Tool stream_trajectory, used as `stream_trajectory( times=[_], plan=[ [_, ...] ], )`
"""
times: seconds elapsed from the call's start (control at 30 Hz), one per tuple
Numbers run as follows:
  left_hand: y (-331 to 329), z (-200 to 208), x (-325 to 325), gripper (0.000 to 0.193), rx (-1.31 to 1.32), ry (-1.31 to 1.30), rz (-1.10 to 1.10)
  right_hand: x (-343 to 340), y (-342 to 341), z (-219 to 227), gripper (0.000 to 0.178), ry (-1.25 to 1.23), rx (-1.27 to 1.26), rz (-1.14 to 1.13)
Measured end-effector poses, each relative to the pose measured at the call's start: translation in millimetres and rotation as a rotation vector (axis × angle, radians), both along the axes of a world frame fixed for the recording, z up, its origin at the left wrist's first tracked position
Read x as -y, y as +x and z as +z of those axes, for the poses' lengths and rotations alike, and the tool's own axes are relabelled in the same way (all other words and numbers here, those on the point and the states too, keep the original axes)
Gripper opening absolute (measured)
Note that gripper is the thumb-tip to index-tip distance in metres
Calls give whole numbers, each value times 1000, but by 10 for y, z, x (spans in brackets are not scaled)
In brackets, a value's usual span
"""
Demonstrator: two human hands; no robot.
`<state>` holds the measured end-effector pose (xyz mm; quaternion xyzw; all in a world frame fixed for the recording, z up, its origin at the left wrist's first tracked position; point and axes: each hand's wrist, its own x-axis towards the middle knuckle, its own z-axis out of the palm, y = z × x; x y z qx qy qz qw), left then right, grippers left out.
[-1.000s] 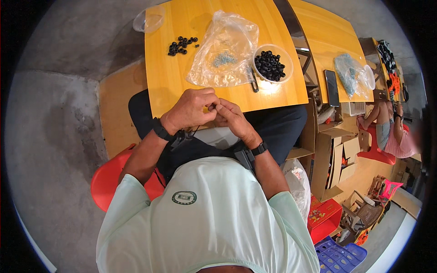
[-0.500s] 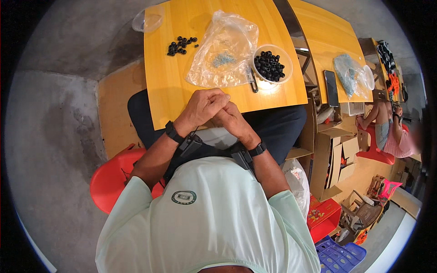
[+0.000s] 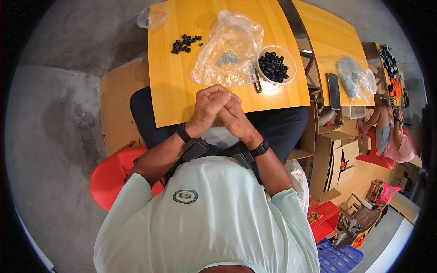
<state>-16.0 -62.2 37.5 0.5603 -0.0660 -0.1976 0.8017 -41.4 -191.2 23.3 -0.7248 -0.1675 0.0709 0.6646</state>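
At the table's near edge my left hand point(image 3: 205, 111) and my right hand point(image 3: 235, 119) are closed together, fingers overlapping. Whatever lies between them, if anything, is hidden. Just beyond them on the yellow table point(image 3: 170, 91) lies a clear plastic bag point(image 3: 248, 34) with a heap of small bluish-silver pieces point(image 3: 227, 58). To its right stands a clear round tub point(image 3: 293, 68) full of black bead-like parts point(image 3: 273, 66). A small black tool point(image 3: 258, 86) rests by the tub. Left of the bag, more of the black parts point(image 3: 185, 44) are scattered in a loose pile.
An empty clear container point(image 3: 153, 17) sits at the far left table corner. On a second table to the right are a phone point(image 3: 333, 91) and another plastic bag point(image 3: 349, 77). Cardboard boxes point(image 3: 325, 168) stand below. Another person point(image 3: 400, 148) sits at far right.
My clasped hands have drawn slightly closer together, with the fingers more tightly overlapped. The view has shifted a little; the things on the table lie as before.
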Motion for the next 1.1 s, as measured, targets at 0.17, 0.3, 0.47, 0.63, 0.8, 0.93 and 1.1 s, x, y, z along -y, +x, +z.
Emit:
stream_trajectory(
  times=[0.17, 0.3, 0.47, 0.63, 0.8, 0.93, 1.1],
  plan=[
    [-38, 10, 9, 29, -9, 4, 56, -13, -36, -38, 26, 3, 3, -35],
    [-46, -25, 30, 27, -4, 40, 105, 15, -5, -54, 26, 60, 0, 11],
    [36, -67, -5, 26, 100, 266, 66, 33, -14, -187, 28, 595, -652, -28],
    [22, 205, -237, 38, 399, 379, 15, 157, 9, -144, 32, 931, -575, 106],
    [-22, 410, -251, 37, 791, 656, -28, 194, -54, -123, 45, 896, -571, 166],
    [-14, 431, -180, 30, 788, 724, -22, 194, -65, -80, 51, 899, -598, 162],
    [-23, 430, -153, 28, 803, 693, -29, 204, -94, -106, 51, 915, -581, 162]
  ],
)
